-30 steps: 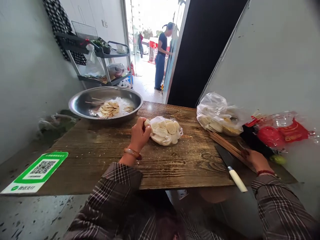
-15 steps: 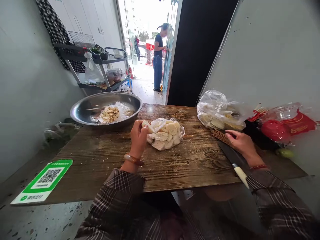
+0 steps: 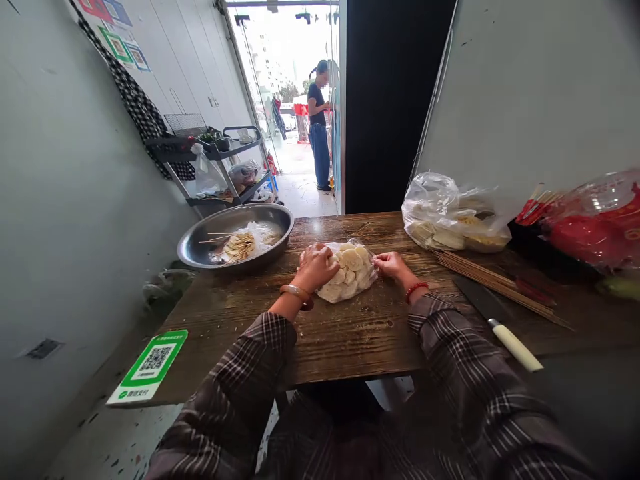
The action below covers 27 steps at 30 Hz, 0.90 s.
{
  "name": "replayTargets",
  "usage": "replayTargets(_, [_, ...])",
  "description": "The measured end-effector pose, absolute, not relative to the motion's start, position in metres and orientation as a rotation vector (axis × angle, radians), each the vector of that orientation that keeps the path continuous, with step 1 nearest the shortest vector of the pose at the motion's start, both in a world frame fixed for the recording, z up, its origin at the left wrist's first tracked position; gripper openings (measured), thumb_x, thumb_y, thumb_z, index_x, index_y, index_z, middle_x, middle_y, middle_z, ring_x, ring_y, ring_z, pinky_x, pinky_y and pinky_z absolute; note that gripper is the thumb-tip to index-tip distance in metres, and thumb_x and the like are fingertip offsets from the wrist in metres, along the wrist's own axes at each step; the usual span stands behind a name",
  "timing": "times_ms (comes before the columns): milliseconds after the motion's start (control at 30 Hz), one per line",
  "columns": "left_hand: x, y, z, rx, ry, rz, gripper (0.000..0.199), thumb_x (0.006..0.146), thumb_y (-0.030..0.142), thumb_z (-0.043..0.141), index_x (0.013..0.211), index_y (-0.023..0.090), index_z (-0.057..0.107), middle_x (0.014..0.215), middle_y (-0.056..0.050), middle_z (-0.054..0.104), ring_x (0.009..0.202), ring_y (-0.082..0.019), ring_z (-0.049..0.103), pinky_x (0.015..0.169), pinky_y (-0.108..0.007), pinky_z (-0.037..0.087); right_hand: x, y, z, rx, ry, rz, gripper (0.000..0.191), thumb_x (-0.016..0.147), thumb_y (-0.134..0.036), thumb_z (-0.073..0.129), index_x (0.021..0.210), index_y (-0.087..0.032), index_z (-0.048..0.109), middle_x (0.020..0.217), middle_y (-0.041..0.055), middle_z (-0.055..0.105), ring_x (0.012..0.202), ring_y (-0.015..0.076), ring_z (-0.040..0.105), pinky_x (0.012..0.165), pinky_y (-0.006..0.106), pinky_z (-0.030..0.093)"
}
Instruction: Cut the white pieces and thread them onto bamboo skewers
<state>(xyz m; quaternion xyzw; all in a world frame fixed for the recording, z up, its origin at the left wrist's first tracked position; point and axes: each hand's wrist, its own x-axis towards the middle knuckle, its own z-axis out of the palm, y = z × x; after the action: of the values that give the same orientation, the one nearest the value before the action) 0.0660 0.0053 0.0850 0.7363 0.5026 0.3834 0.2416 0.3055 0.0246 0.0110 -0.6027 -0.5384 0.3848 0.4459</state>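
A clear plastic bag (image 3: 345, 290) of pale, round food slices (image 3: 351, 259) lies on the wooden table in front of me. My left hand (image 3: 319, 267) is at the bag's left side, its fingers curled closed; what they hold is hidden behind the hand. On the other side, my right hand (image 3: 393, 265) pinches the bag's right edge between thumb and fingers. To the right lies a bundle of thin wooden skewers (image 3: 495, 283), apart from both hands. Beside it rests a knife (image 3: 513, 343) with a pale handle.
A wide steel basin (image 3: 187, 250) holding skewered slices stands at the table's far left. At the back right sits another filled plastic bag (image 3: 435, 200), near red packaging (image 3: 580, 230). A green QR-code card (image 3: 153, 363) lies front left. A person (image 3: 320, 127) stands by the doorway.
My right hand has left the skewers and moved left to the bag's edge. My left hand, which held a pale slice, has shifted right over the bag. The camera view has also shifted.
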Motion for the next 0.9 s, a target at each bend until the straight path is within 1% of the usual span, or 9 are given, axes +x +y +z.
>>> replayTargets(33, [0.065, 0.007, 0.083, 1.976, 1.380, 1.076, 0.021, 0.064, 0.012, 0.069, 0.062, 0.020, 0.051, 0.091, -0.009, 0.061, 0.105, -0.029, 0.053, 0.101, -0.045, 0.035, 0.305, 0.025, 0.014, -1.474, -1.295, 0.992, 0.037, 0.097, -0.037, 0.063, 0.128, -0.017, 0.061, 0.128, 0.0095, 0.063, 0.108, 0.0233, 0.066, 0.090, 0.044, 0.058])
replayTargets(100, [0.060, 0.011, 0.081, 1.866, 1.367, 1.126, 0.019, 0.065, 0.013, 0.067, 0.060, 0.020, 0.050, 0.078, -0.005, 0.056, 0.091, -0.024, 0.052, 0.091, -0.040, 0.040, 0.307, 0.026, 0.026, -1.425, -1.212, 1.053, 0.030, 0.097, -0.039, 0.063, 0.114, -0.014, 0.066, 0.107, 0.0068, 0.069, 0.089, 0.0183, 0.068, 0.076, 0.035, 0.059])
replayTargets(167, [0.056, 0.015, 0.082, 1.730, 1.305, 1.160, 0.014, 0.067, 0.019, 0.065, 0.060, 0.019, 0.053, 0.068, -0.002, 0.052, 0.076, -0.019, 0.050, 0.078, -0.034, 0.042, 0.311, 0.027, 0.043, -1.351, -1.151, 1.090, 0.028, 0.095, -0.041, 0.063, 0.089, -0.014, 0.067, 0.075, 0.0012, 0.066, 0.062, 0.0115, 0.061, 0.057, 0.024, 0.052])
replayTargets(233, [0.053, 0.016, 0.085, 1.583, 1.210, 1.198, 0.013, 0.070, 0.026, 0.064, 0.063, 0.019, 0.056, 0.063, 0.000, 0.051, 0.065, -0.015, 0.047, 0.068, -0.030, 0.042, 0.311, 0.026, 0.061, -1.259, -1.113, 1.121, 0.029, 0.092, -0.041, 0.066, 0.076, -0.017, 0.063, 0.063, -0.0016, 0.061, 0.053, 0.0083, 0.054, 0.050, 0.020, 0.045])
replayTargets(367, [0.048, 0.016, 0.098, 1.320, 1.033, 1.296, 0.017, 0.070, 0.032, 0.062, 0.066, 0.019, 0.052, 0.064, 0.001, 0.053, 0.061, -0.013, 0.052, 0.063, -0.028, 0.047, 0.303, 0.017, 0.083, -1.125, -1.055, 1.184, 0.026, 0.087, -0.039, 0.070, 0.072, -0.019, 0.061, 0.073, 0.0020, 0.069, 0.063, 0.0114, 0.063, 0.058, 0.023, 0.052])
replayTargets(500, [0.037, 0.016, 0.118, 1.009, 0.909, 1.378, 0.009, 0.069, 0.022, 0.060, 0.070, 0.018, 0.053, 0.067, 0.000, 0.058, 0.062, -0.012, 0.058, 0.064, -0.028, 0.053, 0.294, 0.014, 0.092, -1.071, -0.981, 1.188, 0.022, 0.090, -0.031, 0.065, 0.072, -0.019, 0.061, 0.069, 0.0027, 0.068, 0.061, 0.0121, 0.062, 0.058, 0.024, 0.054])
replayTargets(667, [0.022, 0.005, 0.158, 0.779, 0.784, 1.435, 0.003, 0.074, 0.012, 0.056, 0.073, 0.015, 0.056, 0.068, -0.001, 0.060, 0.060, -0.011, 0.059, 0.052, -0.020, 0.046, 0.297, 0.020, 0.111, -1.019, -0.954, 1.136, 0.021, 0.092, -0.023, 0.060, 0.072, -0.018, 0.058, 0.076, 0.0029, 0.068, 0.056, 0.0073, 0.055, 0.048, 0.018, 0.045])
replayTargets(767, [0.018, -0.006, 0.180, 0.836, 0.689, 1.504, 0.002, 0.080, 0.015, 0.056, 0.080, 0.015, 0.059, 0.080, -0.004, 0.064, 0.072, -0.012, 0.064, 0.061, -0.021, 0.051, 0.308, 0.020, 0.122, -1.009, -0.988, 1.092, 0.022, 0.093, -0.028, 0.061, 0.073, -0.018, 0.057, 0.079, 0.0018, 0.066, 0.052, 0.0045, 0.048, 0.041, 0.015, 0.035])
replayTargets(900, [0.024, -0.015, 0.184, 0.862, 0.648, 1.516, 0.007, 0.081, 0.020, 0.058, 0.087, 0.016, 0.059, 0.090, -0.006, 0.066, 0.087, -0.018, 0.069, 0.069, -0.026, 0.054, 0.316, 0.017, 0.116, -1.079, -1.070, 1.045, 0.024, 0.090, -0.036, 0.066, 0.076, -0.018, 0.060, 0.070, -0.0004, 0.060, 0.047, 0.0038, 0.040, 0.037, 0.015, 0.025])
